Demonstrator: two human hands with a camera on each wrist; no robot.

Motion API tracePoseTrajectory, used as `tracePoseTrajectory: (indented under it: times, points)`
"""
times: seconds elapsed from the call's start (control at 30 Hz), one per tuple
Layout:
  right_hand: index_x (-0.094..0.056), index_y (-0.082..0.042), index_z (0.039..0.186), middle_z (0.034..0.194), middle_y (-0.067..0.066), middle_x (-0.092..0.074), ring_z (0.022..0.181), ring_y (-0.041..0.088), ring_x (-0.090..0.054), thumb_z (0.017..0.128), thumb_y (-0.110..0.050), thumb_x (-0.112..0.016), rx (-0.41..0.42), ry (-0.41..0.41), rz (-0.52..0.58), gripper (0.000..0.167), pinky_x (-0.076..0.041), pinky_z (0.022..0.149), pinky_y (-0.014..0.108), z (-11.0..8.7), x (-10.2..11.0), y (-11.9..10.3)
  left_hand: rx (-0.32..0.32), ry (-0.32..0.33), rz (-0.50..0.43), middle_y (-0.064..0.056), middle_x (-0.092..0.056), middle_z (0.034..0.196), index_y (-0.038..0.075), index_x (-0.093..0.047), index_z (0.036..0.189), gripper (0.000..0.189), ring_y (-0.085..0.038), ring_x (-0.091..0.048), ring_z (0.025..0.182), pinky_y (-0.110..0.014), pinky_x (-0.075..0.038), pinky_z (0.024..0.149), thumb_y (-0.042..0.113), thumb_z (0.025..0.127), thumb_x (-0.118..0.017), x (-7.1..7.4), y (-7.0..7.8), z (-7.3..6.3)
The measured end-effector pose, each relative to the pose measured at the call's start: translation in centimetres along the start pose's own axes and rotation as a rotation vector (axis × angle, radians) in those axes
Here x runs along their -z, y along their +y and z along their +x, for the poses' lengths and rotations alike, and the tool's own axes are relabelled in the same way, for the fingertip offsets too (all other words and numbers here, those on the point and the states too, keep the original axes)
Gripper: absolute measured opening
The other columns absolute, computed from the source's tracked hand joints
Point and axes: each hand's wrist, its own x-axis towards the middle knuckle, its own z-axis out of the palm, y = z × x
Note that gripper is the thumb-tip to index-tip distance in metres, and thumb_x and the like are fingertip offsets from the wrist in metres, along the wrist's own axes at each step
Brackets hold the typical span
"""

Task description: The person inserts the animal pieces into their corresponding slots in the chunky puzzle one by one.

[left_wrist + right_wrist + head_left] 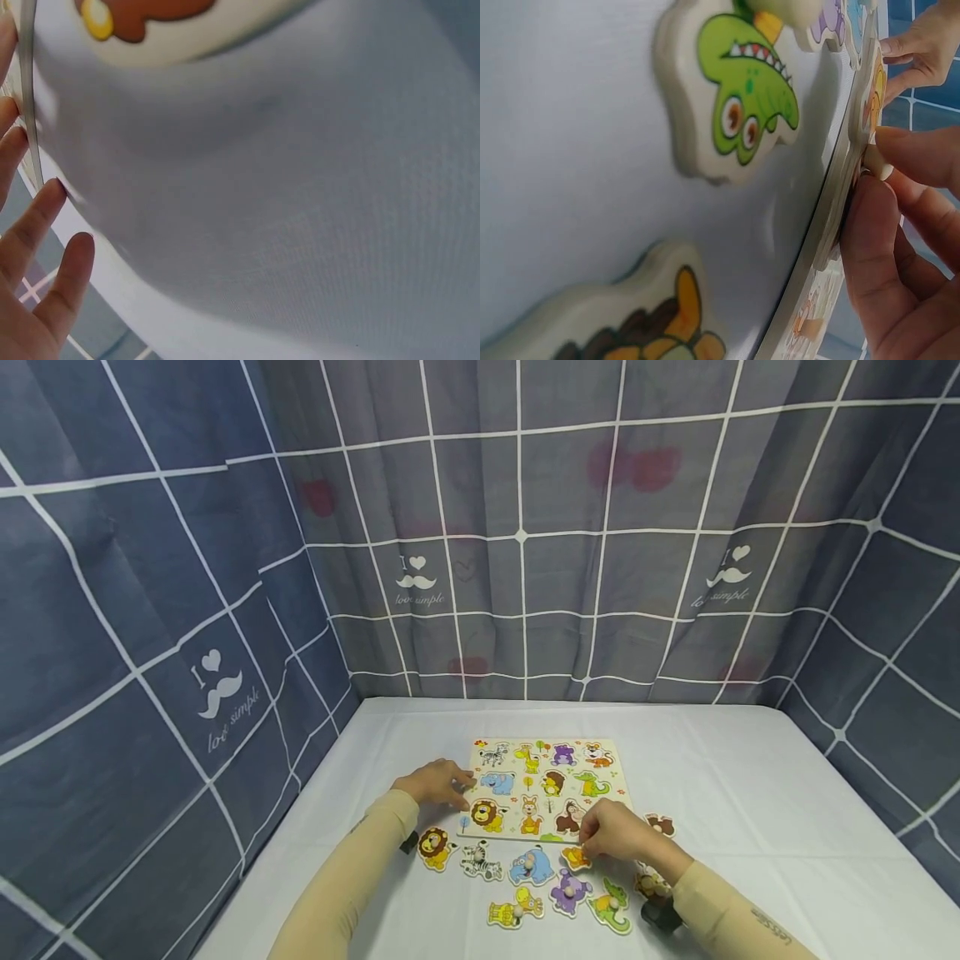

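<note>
My left hand (437, 782) rests its fingers on the left edge of the animal puzzle board (517, 837). In the left wrist view, those fingers (37, 217) are spread and fairly straight along the board's edge. Near the board's front right edge, my right hand (617, 831) pinches the knob (876, 161) of an orange animal puzzle piece (576, 858) between thumb and finger. Part of that piece is hidden by the hand. The board carries printed animals in rows, and its front right corner is covered by the right hand.
Loose knobbed pieces lie in front of the board: lion (433, 848), zebra (480, 863), elephant (531, 866), giraffe (507, 914), purple hippo (567, 893) and crocodile (611, 907). A spiky brown piece (649, 883) lies under the right wrist; another brown piece (660, 824) sits right of the board.
</note>
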Motion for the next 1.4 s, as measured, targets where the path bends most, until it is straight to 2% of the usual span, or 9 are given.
tracePoseTrajectory:
  times: [0.2,0.77,1.03,1.4]
  points:
    - [-0.070,-0.011,0.068,0.063,-0.005,-0.065,0.057,0.012,-0.053,0.073,0.002,-0.076,-0.005,0.002,0.010,0.015,-0.044,0.050,0.024,0.4,0.0,0.0,0.007,-0.001,-0.011,0.012,-0.056,0.147,0.027,-0.068,0.130,0.054,-0.025,-0.048,0.139,-0.046,-0.038,0.118,0.039,0.079,-0.083,0.1,0.1,0.0]
    - [-0.072,-0.008,0.073,0.067,-0.001,-0.067,0.060,0.010,-0.052,0.076,0.003,-0.076,0.093,-0.065,0.059,0.012,-0.043,0.051,0.022,0.6,0.3,-0.3,0.001,0.009,-0.045,0.010,-0.056,0.147,0.025,-0.069,0.129,0.054,-0.027,-0.048,0.139,-0.047,-0.039,0.117,0.036,0.078,-0.085,-0.2,-0.1,-0.1]
    - [-0.073,-0.006,0.077,0.071,0.002,-0.070,0.063,0.014,-0.060,0.080,0.003,-0.074,0.118,-0.095,0.072,0.010,-0.049,0.054,0.023,0.8,0.6,-0.8,0.003,0.003,-0.049,0.011,-0.055,0.147,0.025,-0.069,0.129,0.054,-0.027,-0.047,0.139,-0.046,-0.038,0.118,0.036,0.078,-0.084,-0.2,-0.2,0.1]
    - [-0.075,-0.007,0.079,0.077,-0.001,-0.069,0.065,0.009,-0.061,0.079,0.004,-0.071,0.149,-0.107,0.029,0.012,-0.051,0.057,0.022,1.6,0.9,-1.1,-0.014,0.009,-0.040,0.010,-0.057,0.146,0.024,-0.070,0.128,0.053,-0.025,-0.050,0.136,-0.045,-0.039,0.117,0.037,0.079,-0.084,-0.3,-0.3,0.1]
